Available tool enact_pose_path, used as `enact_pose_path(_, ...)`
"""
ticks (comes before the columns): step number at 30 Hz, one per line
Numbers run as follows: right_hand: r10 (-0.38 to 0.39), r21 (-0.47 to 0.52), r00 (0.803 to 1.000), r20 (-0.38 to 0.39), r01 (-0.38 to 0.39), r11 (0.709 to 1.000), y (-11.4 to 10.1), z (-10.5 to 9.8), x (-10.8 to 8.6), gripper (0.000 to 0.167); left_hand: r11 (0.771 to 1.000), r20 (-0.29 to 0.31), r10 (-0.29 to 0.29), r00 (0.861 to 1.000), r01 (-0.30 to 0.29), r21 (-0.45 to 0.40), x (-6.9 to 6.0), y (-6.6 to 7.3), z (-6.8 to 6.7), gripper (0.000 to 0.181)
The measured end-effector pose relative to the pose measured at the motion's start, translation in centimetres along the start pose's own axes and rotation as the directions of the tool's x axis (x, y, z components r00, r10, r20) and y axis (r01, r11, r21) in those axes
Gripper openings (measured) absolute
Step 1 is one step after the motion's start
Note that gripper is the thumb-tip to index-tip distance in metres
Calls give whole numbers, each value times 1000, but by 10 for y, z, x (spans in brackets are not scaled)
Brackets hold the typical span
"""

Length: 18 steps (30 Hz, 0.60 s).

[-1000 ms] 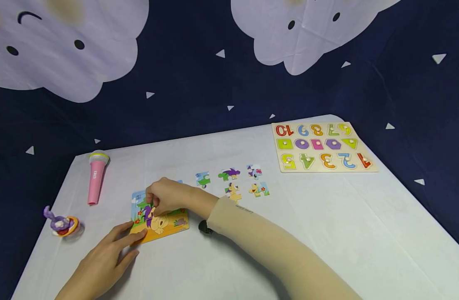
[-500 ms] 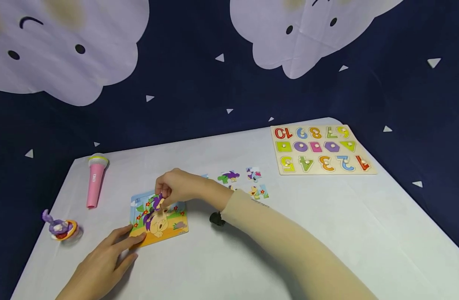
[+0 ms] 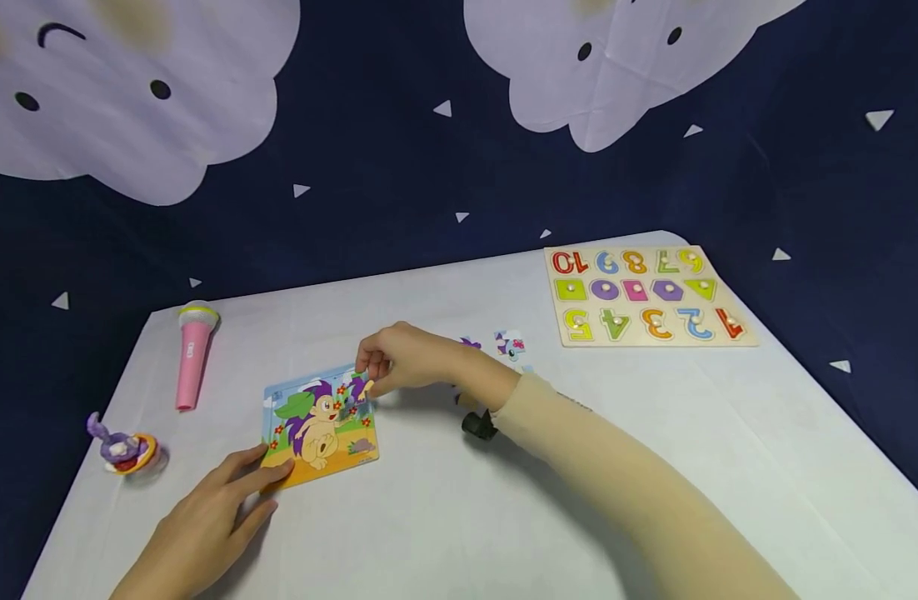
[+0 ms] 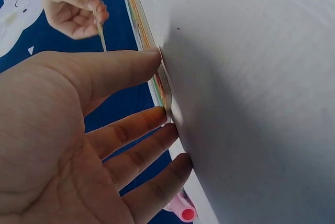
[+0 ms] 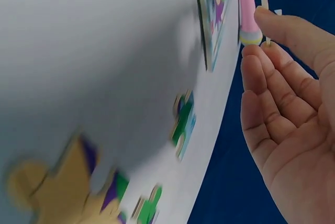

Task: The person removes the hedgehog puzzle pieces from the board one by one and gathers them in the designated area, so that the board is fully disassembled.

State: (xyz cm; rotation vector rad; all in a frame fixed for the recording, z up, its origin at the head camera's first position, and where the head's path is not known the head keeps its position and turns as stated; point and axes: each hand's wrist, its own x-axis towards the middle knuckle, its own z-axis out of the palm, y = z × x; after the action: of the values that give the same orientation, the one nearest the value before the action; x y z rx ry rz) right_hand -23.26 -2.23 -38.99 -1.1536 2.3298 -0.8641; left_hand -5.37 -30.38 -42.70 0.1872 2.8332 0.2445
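Puzzle piece pinched by right fingers near upper-right corner of puzzle board, left of frame centre; left fingers extended at lower-left edge. Apparently mid-fitting; next, likely needs aligning, pressing.

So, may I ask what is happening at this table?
A person's left hand touches the near left corner of a puzzle board. The right hand pinches one piece, raised near the board's far right corner and not yet laid down. Other pieces lie loose on the white table, to the right of the board.
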Motion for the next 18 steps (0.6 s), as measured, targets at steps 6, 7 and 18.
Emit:
enact_pose_path(6, 39, -34, 999, 5, -38, 999, 10, -5, -19, 24, 1000, -9, 4, 1000, -4, -3, -1, 0, 0, 47)
enact_pose_path(7, 47, -43, 999, 6, -47, 998, 12, -5, -21, 24, 1000, -14, 6, 1000, -6, -2, -1, 0, 0, 47)
enact_pose_path(18, 108, -53, 994, 29, -106, 993, 25, -2, -42, 20, 1000, -60, 29, 998, -28, 11, -4, 1, 0, 48)
